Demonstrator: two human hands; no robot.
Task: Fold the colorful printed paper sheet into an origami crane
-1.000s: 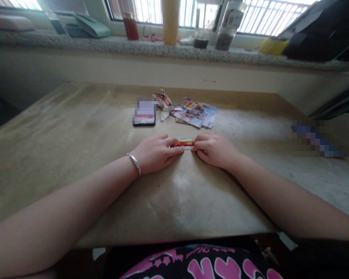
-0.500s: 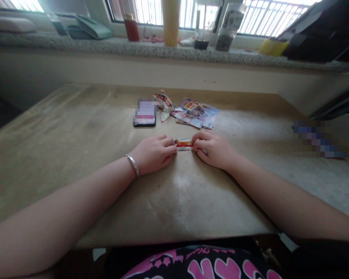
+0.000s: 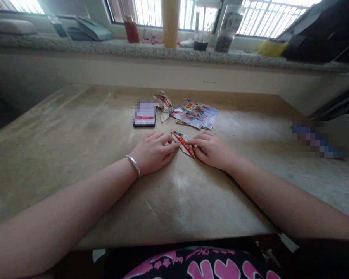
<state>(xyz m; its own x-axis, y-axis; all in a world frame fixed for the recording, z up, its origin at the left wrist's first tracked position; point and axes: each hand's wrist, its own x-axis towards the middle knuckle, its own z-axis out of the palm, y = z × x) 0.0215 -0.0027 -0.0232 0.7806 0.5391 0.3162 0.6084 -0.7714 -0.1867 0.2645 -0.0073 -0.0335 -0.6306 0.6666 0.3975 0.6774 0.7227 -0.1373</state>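
A folded piece of printed paper (image 3: 182, 143), red, white and yellow, lies on the tan tabletop (image 3: 75, 128) between my hands. It forms a slanted diamond with pointed ends. The fingertips of my left hand (image 3: 152, 152) press its left tip, and a silver bangle (image 3: 133, 166) circles that wrist. Fingers of my right hand (image 3: 211, 150) rest on its right side, hiding a little of the paper. Just beyond my hands lie a phone (image 3: 144, 113) with a blurred screen, a small folded paper figure (image 3: 163, 105) and a pile of colourful printed paper (image 3: 195, 114).
A blurred blue object (image 3: 317, 139) lies on the table's right side. Behind the table, a granite windowsill (image 3: 163, 55) holds a tall yellow cylinder (image 3: 170, 23), several jars and bottles, and dark items at the right. The table's near edge runs beneath my arms.
The narrow folded strip has opened into a wider, slanted diamond. My hands have shifted slightly around it, and my left fingers now lie flatter against its tip.
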